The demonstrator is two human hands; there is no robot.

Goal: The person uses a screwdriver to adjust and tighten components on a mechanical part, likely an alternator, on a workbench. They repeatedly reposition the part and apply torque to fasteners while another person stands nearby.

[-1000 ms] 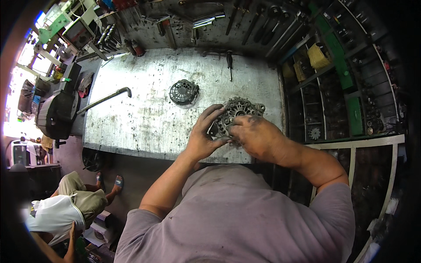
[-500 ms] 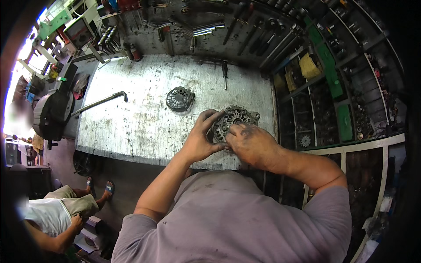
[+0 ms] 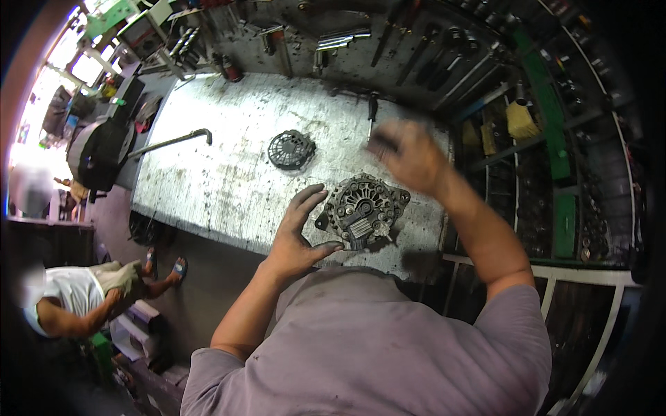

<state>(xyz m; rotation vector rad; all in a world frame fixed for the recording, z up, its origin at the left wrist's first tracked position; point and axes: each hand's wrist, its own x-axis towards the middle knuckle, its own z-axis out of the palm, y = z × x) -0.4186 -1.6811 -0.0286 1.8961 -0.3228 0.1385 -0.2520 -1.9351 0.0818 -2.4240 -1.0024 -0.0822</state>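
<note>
An alternator [image 3: 364,208], its slotted metal end and ribbed grey regulator block facing up, rests near the bench's front edge. Beside its left side is my left hand [image 3: 297,232], open with fingers and thumb spread in a curve. The thumb tip reaches the alternator's lower edge. My right hand [image 3: 411,154] is raised beyond the alternator, close to a screwdriver [image 3: 372,109] with a black handle. Motion smears its fingers, so whether it holds anything is unclear. A round black slotted cover [image 3: 291,150] lies to the left of the alternator.
The pale, stained workbench [image 3: 229,152] carries a bent metal bar [image 3: 173,142] at its left. Wrenches [image 3: 343,40] and other tools hang along the back. Shelves with a green strip [image 3: 565,225] flank the right side. Another person [image 3: 76,295] is at the lower left.
My right hand has lifted off the alternator and moved up and away, uncovering its regulator block. My left hand has loosened and sits slightly further left. The whole view has shifted a little.
</note>
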